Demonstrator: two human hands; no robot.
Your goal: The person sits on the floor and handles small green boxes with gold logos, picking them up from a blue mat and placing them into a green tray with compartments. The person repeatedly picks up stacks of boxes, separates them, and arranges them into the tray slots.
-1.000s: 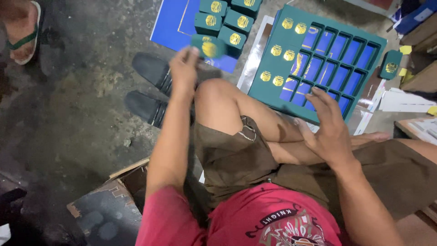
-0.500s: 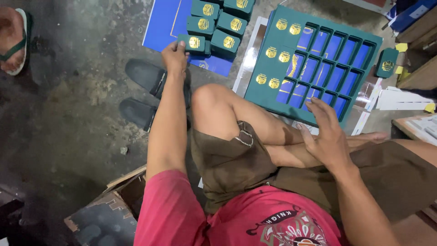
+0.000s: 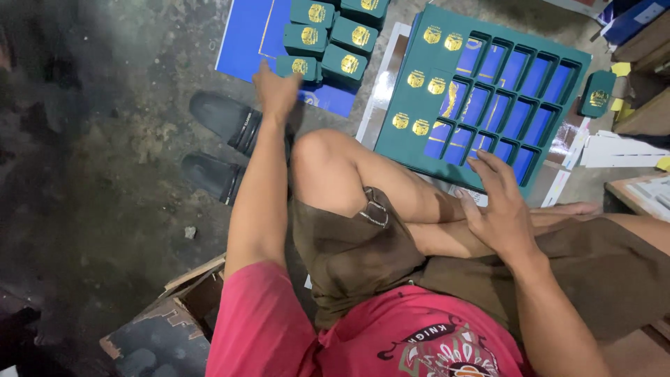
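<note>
**Reach to the pile of boxes, seen from the head camera.** Over the last second your left hand (image 3: 279,87) moved further forward, from beside your knee to the near edge of the pile on the blue sheet (image 3: 244,35). Its fingers came to lie on the nearest small green box (image 3: 299,66), but whether they had closed on it could not be told. Your right hand (image 3: 499,209) stayed flat and open on your crossed leg, holding nothing. So the work was then at the pile, not at the green tray (image 3: 551,52).

Counts:
- six boxes on the sheet
- six more in the tray
- about fifteen empty slots
- one loose box (image 3: 597,94) beside the tray
- two black sandals (image 3: 223,119)
</note>
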